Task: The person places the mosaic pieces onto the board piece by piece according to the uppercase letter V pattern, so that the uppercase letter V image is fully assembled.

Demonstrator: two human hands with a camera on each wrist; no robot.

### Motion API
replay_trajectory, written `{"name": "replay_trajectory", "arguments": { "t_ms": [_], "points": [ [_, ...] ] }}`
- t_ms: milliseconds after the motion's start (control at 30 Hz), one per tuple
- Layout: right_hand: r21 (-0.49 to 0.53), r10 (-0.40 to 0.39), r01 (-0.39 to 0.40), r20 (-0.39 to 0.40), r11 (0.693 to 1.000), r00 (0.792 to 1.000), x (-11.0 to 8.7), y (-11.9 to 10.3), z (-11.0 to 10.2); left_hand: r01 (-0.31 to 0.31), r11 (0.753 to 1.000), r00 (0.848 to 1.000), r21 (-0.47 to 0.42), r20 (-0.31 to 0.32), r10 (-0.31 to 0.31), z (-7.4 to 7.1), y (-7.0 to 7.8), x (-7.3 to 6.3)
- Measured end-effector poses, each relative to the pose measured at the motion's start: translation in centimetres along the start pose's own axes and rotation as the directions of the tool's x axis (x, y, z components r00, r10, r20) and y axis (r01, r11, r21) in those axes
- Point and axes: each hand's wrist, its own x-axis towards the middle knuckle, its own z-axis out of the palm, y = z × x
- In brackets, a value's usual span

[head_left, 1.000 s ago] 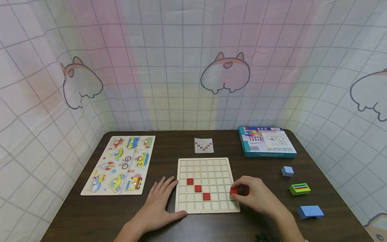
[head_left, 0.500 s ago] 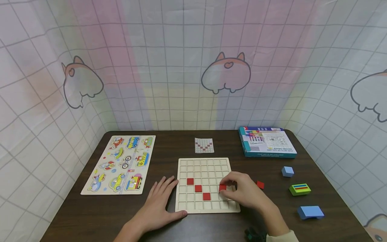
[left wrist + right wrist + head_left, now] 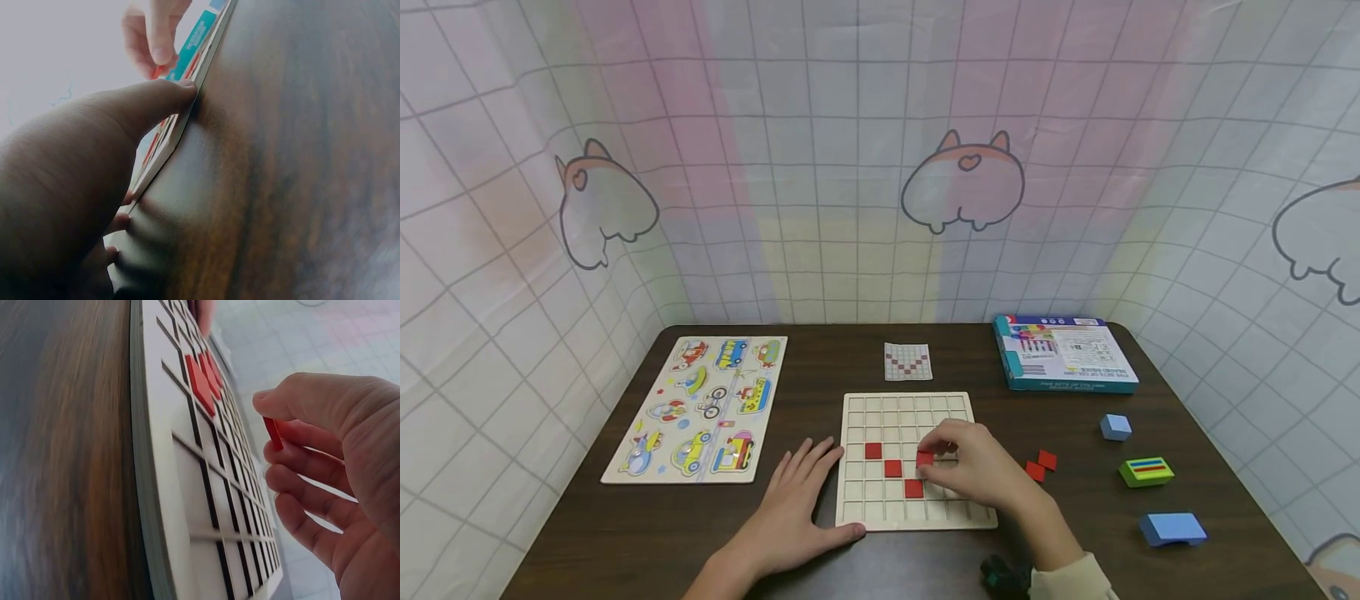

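A pale wooden grid board (image 3: 874, 511) lies on the dark table, with three red square tiles set in its cells on a slanting line, one of them a lower tile (image 3: 913, 489). My right hand (image 3: 977, 467) pinches another red tile (image 3: 273, 433) between thumb and fingers, just above the board's surface in the right wrist view. It overlaps cells up and right of the lowest set tile in the head view. My left hand (image 3: 793, 521) lies with fingers spread at the board's left side. Its thumb (image 3: 169, 97) presses on the board's near left edge.
Loose red tiles (image 3: 1035, 472) lie right of the board. Behind it is a pattern card (image 3: 907, 362) with a V of squares. A vehicle puzzle board (image 3: 658, 400) lies left; a flat box (image 3: 1067, 354), blue cube (image 3: 1116, 427), green block (image 3: 1146, 472) and blue arch block (image 3: 1172, 528) stand right.
My right hand has carried the red tile leftward from the board's right edge to over its middle. Loose red tiles on the table have come into view. My left hand has stayed in place.
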Motion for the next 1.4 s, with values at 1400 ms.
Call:
{"name": "replay_trajectory", "arguments": {
  "t_ms": [1400],
  "points": [
    [-0.009,0.019,-0.019,0.042,1.000,0.999,7.7,-1.4,4.8,-0.004,1.000,1.000,-0.006,0.011,0.005,-0.1,0.0,0.1]
  ]
}}
